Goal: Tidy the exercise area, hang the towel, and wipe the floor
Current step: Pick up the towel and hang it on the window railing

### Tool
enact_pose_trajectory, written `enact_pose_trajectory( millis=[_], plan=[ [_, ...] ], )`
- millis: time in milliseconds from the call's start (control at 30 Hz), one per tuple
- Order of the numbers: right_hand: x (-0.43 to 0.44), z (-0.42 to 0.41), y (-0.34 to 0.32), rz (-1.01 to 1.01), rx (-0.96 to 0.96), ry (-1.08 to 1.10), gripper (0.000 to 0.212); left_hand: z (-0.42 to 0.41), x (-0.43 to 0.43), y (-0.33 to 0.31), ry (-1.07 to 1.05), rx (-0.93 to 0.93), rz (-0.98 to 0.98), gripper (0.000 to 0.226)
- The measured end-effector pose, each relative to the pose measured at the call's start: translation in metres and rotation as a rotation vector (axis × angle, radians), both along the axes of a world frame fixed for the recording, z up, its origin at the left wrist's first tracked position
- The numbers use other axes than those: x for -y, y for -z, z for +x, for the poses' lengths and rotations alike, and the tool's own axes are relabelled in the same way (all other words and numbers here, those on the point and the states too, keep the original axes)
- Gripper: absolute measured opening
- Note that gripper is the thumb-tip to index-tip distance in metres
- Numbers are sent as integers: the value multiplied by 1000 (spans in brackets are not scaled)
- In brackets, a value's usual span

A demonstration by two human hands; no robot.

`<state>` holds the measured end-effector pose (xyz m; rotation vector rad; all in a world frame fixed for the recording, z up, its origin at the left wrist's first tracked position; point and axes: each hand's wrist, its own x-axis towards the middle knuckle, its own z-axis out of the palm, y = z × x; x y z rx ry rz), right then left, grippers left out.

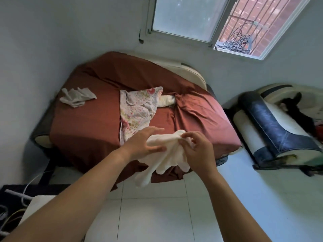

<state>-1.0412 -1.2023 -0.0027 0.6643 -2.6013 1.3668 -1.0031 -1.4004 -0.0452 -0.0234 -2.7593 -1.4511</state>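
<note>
A cream-white towel [164, 154] hangs bunched in the air over the foot of the bed, its lower folds drooping toward the floor. My right hand [197, 151] pinches its upper edge with curled fingers. My left hand [143, 144] lies against the towel's left side, fingers straight and spread, thumb along the cloth. Both forearms reach in from the bottom of the view.
The bed [97, 123] has a rust-red sheet, a floral cloth [136, 112] and a grey-white rag [76, 96] on it. A dark blue and cream chair [272, 126] stands at the right. White tiled floor [157, 213] lies below; cables [10, 213] and a white cushion [38, 205] sit bottom left.
</note>
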Motion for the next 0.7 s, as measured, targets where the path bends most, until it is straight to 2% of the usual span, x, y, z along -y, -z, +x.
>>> enact_pose_trajectory(
  millis=[200, 433, 533, 700],
  plan=[
    [-59, -34, -10, -31, -8, 27, 19, -40, -67, -11, 142, 29, -22, 56],
    [-178, -61, 6, -44, 29, 202, 13, -94, -168, -1, 216, -52, -94, 10],
    [-235, -69, 19, -22, 66, 295, 14, -119, -214, 1, 253, -69, -98, 5],
    [-306, -83, 33, -40, 124, 413, 17, -163, -281, -2, 390, -48, -92, 9]
  ],
)
